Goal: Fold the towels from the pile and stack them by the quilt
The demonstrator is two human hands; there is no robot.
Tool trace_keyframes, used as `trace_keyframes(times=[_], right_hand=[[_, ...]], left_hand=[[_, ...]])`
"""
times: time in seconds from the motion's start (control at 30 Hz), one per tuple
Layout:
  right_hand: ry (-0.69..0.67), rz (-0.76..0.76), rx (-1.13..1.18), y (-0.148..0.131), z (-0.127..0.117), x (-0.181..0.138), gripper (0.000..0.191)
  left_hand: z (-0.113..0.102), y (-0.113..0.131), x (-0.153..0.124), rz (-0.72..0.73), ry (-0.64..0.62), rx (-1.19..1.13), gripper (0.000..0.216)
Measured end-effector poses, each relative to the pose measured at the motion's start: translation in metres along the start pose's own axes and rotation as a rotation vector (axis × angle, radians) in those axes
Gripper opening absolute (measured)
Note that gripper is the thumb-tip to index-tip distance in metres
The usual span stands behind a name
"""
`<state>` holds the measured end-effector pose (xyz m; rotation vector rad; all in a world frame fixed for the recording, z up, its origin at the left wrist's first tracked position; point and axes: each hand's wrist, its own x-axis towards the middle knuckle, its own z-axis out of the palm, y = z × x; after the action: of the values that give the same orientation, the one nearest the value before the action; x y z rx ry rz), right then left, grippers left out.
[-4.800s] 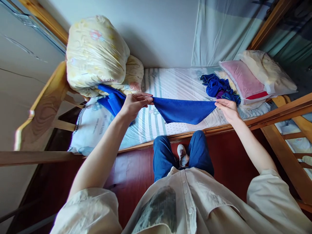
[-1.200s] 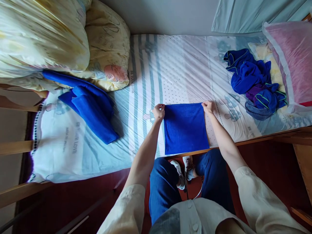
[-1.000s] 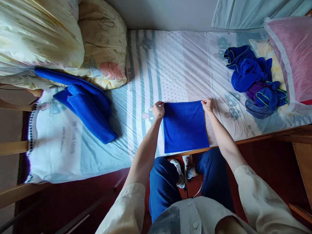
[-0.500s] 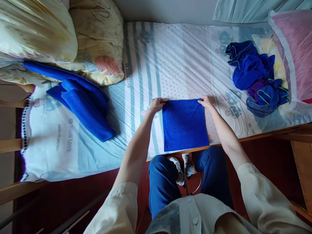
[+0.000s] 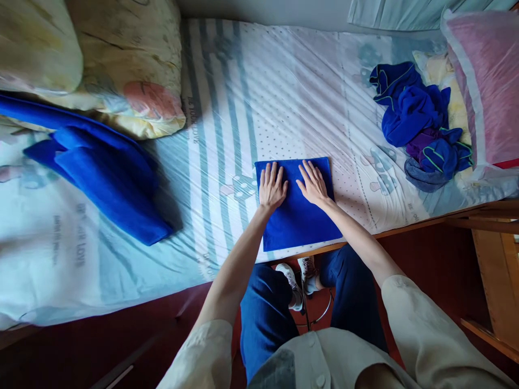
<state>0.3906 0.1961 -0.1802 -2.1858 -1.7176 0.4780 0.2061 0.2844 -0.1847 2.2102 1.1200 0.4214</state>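
A blue cloth (image 5: pixel 298 221), laid out as a flat square, rests on the bed sheet near the front edge of the bed. My left hand (image 5: pixel 272 186) presses flat on its upper left part, fingers stretched and pointing away from me. On the upper right part lies my right hand (image 5: pixel 313 182), palm down with the fingers spread a little. Neither hand grips anything. The far edge of the cloth shows just beyond my fingertips.
A larger blue cloth (image 5: pixel 109 178) lies loosely folded at the left, beside yellow patterned bedding (image 5: pixel 150 111). Crumpled blue and purple cloths (image 5: pixel 413 116) are heaped at the right, near a pink pillow in a clear cover (image 5: pixel 490 86). The bed's wooden edge (image 5: pixel 405 229) runs in front of me.
Both hands have let go of the cloth's far corners and moved inward onto its surface, fingers now stretched flat. The view has shifted slightly right.
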Motion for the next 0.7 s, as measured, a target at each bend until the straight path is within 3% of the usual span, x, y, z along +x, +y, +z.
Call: trace_keyframes(times=[0.07,0.2,0.3,0.43,0.57,0.7], right_hand=[[-0.052,-0.011,-0.028,0.011,0.002,-0.005,0.069],[-0.002,0.066,-0.049,0.061,-0.007,0.008,0.073],[0.01,0.072,-0.05,0.078,-0.011,0.021,0.073],[0.022,0.06,-0.041,0.04,-0.005,0.012,0.074],[-0.062,-0.05,-0.007,-0.007,0.009,-0.031,0.071],[-0.102,-0.015,-0.008,-0.002,0.005,-0.054,0.068]], left_hand=[[0.005,-0.011,-0.005,-0.033,0.003,-0.013,0.073],[0.002,-0.038,0.008,-0.081,0.014,-0.013,0.08],[-0.002,-0.042,0.02,-0.091,0.005,-0.011,0.081],[0.005,-0.014,0.009,-0.094,0.013,-0.003,0.08],[0.021,0.014,-0.036,-0.052,-0.031,-0.03,0.075],[0.017,0.006,-0.065,-0.07,-0.051,-0.035,0.072]])
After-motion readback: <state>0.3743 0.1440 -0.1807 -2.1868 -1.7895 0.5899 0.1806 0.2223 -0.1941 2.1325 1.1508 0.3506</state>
